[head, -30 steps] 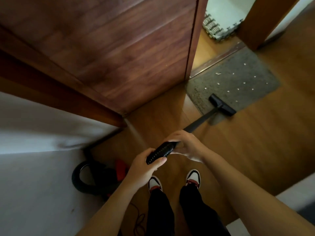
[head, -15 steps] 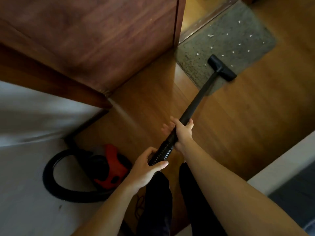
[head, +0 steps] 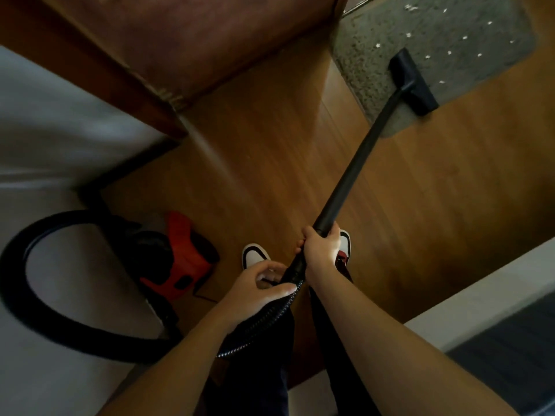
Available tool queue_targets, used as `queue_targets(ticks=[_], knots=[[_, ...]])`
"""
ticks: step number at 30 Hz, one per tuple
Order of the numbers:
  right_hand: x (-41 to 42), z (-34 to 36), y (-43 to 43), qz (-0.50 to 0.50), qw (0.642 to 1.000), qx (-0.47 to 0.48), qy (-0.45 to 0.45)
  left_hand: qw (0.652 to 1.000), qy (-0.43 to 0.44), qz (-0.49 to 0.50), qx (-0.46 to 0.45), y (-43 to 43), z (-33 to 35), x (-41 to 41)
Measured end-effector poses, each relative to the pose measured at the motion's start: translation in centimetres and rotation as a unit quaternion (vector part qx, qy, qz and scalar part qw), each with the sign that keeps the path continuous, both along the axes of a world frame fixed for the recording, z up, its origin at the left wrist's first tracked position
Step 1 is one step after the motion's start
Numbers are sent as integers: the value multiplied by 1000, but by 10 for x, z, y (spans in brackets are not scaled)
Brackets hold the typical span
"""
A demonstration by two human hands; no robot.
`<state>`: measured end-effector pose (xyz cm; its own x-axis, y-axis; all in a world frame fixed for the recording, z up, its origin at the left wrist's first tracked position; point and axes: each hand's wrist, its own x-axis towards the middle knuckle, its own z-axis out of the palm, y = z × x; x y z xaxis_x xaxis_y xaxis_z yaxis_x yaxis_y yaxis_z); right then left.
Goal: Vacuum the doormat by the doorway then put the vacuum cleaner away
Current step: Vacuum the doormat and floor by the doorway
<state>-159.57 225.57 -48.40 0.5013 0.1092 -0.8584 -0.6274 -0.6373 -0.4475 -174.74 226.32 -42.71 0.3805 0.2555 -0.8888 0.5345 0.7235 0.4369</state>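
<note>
I see a warm brown wood-plank floor (head: 450, 190) under and all round the grip. Up and to the left of the grip stands a dark reddish wooden door panel (head: 195, 40), its lower corner meeting the boards. Farther left is a white wall (head: 54, 130) edged by a dark skirting strip (head: 129, 171). Down to the right of the grip lies a pale ledge (head: 465, 307), with a dark grey surface (head: 510, 370) beyond it. A faint streak of light (head: 216, 157) runs across the floor from the door's corner.

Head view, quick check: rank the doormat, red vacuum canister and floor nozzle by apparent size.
1. doormat, largest even though cropped by the frame
2. red vacuum canister, though nearness to the camera flatters it
3. floor nozzle, smallest
</note>
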Motion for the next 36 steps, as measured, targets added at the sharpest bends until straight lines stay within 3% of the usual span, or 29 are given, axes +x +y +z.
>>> queue_targets(ticks=[7,14,22,26,36], knots=[[-27,-15,-23,151,984,-54,-73,992,63,105,8,-16,-27,-29],[-36,-26,-25,206,974,-34,-91,971,156,167,73,-25,-66,-81],[-51,-54,-27,210,973,-13,-99,956,241,97,135,-44,-99,-131],[-55,-76,-40,208,972,-20,-107,937,282,73,194,-63,-131,-143],[-69,-118,-79,229,966,-19,-116,893,380,56,233,-114,-185,-152]])
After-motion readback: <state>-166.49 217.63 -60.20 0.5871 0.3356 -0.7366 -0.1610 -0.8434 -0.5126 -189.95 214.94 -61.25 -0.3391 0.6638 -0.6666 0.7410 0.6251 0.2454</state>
